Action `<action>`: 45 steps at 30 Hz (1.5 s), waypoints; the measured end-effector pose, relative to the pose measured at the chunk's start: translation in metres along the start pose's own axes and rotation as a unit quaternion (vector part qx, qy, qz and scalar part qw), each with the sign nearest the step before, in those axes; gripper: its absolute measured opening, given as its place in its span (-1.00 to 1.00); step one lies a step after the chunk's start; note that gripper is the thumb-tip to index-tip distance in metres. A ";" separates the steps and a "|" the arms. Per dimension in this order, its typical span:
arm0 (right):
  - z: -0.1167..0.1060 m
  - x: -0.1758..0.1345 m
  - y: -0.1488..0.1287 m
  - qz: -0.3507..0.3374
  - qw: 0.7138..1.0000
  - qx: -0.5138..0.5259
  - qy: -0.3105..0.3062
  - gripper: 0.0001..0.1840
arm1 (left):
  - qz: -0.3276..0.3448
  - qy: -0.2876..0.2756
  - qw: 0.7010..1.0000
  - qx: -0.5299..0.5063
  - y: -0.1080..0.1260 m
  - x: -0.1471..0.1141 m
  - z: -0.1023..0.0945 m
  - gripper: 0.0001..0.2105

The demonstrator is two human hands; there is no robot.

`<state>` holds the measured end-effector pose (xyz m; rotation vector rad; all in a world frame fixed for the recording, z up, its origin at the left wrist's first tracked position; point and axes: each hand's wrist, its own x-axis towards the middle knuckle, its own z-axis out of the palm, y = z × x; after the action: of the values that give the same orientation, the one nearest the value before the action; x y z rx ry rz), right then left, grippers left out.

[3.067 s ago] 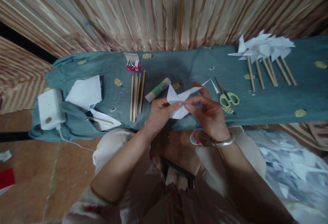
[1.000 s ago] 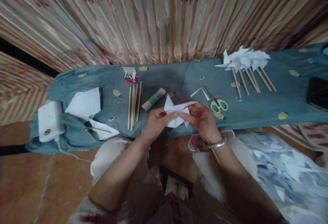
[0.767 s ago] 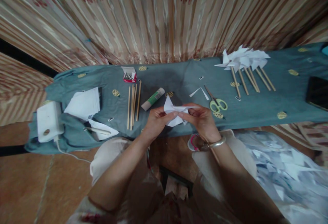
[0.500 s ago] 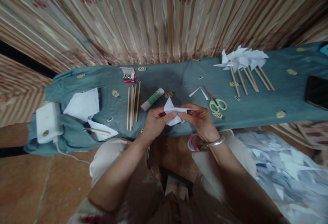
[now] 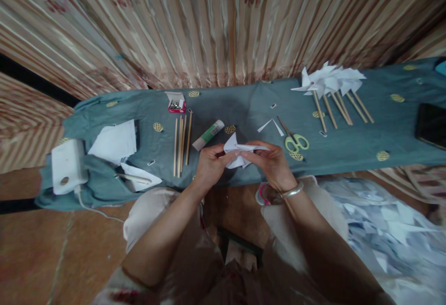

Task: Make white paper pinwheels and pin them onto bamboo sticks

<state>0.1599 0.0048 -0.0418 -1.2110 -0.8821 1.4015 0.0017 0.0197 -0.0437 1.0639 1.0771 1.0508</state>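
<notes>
A white paper pinwheel (image 5: 240, 149) with folded blades is held near the table's front edge. My left hand (image 5: 211, 165) is closed on its left side, the thumb pressed near the centre. From the other side my right hand (image 5: 273, 163) pinches it, thumb close to the left one. The fingers beneath the paper are hidden. Just beyond my left hand lies a glue stick (image 5: 208, 135). Green-handled scissors (image 5: 295, 142) rest to the right of my right hand, with thin paper strips (image 5: 272, 126) beside them.
Wooden sticks (image 5: 181, 146) and a red box of small metal pieces (image 5: 176, 102) lie left of centre. Farther left are stacked paper (image 5: 114, 142) and a white device (image 5: 68, 165) with a cable. Finished pinwheels (image 5: 331, 82) lie at right, near a dark phone-like object (image 5: 432, 126).
Both hands stay in nearly the same place on the pinwheel. Its blades have shifted slightly and the thumbs lie a little differently at the centre.
</notes>
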 end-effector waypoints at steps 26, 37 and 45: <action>0.002 0.000 -0.005 0.000 1.000 -0.008 0.000 -0.61 | 0.000 0.009 0.999 -0.033 -0.001 0.002 0.001 -0.70; 0.012 0.001 -0.004 -0.004 1.000 0.005 -0.025 -0.62 | -0.028 0.021 0.994 -0.102 0.006 -0.001 0.000 -0.70; 0.024 0.004 -0.002 0.003 0.999 0.038 -0.015 -0.64 | -0.015 0.046 0.995 -0.082 0.004 -0.002 -0.005 -0.77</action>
<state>0.1375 0.0115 -0.0357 -1.1394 -0.8390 1.4491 -0.0042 0.0196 -0.0401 0.8730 1.0569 1.1523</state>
